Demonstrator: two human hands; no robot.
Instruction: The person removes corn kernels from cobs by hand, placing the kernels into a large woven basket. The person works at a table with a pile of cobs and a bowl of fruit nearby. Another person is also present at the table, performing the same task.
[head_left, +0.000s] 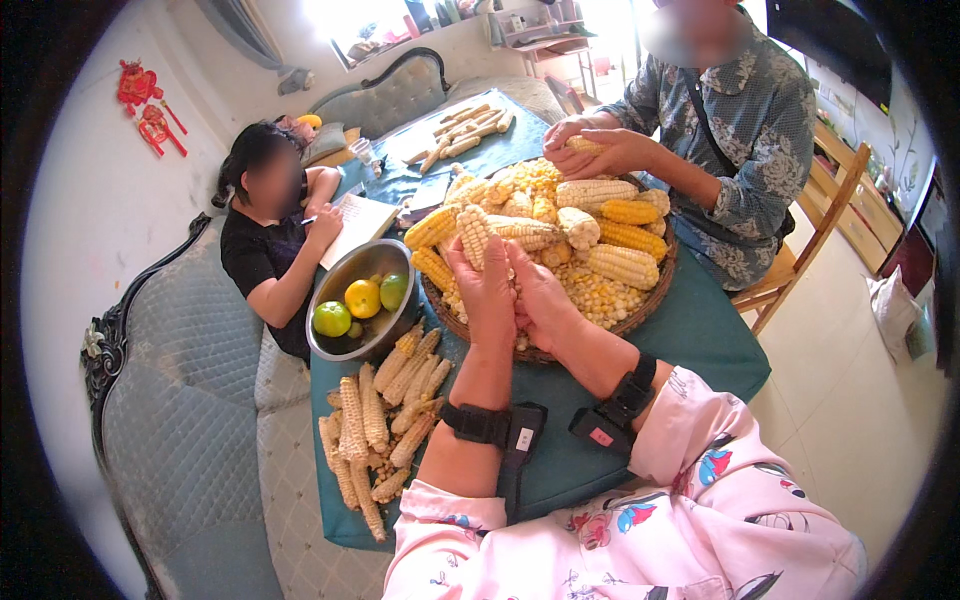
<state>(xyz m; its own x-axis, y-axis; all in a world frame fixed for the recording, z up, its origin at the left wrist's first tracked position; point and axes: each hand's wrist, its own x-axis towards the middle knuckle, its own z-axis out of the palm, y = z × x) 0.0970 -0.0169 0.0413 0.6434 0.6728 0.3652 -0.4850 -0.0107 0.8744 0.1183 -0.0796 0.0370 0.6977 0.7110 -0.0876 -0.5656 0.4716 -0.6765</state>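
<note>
My left hand (486, 289) grips a pale ear of dried corn (474, 234), its tip pointing up and away from me. Close against it, my right hand (541, 304) has its fingers curled near the lower end; whether it holds an ear or kernels is hidden. Both hands are over the near left part of a round woven basket (671, 274). Loose kernels (600, 296) lie in the basket, with white ears (622, 266) and yellow ears (634, 238) on top. Bare corncobs (373, 409) are piled on the green-covered table left of my forearms.
A metal bowl (360, 349) with citrus fruits stands left of the basket. Beyond it, a person (262, 247) writes in a notebook (360, 225). Across the basket, another person (742, 150) holds an ear. More cobs (469, 135) lie at the table's far end.
</note>
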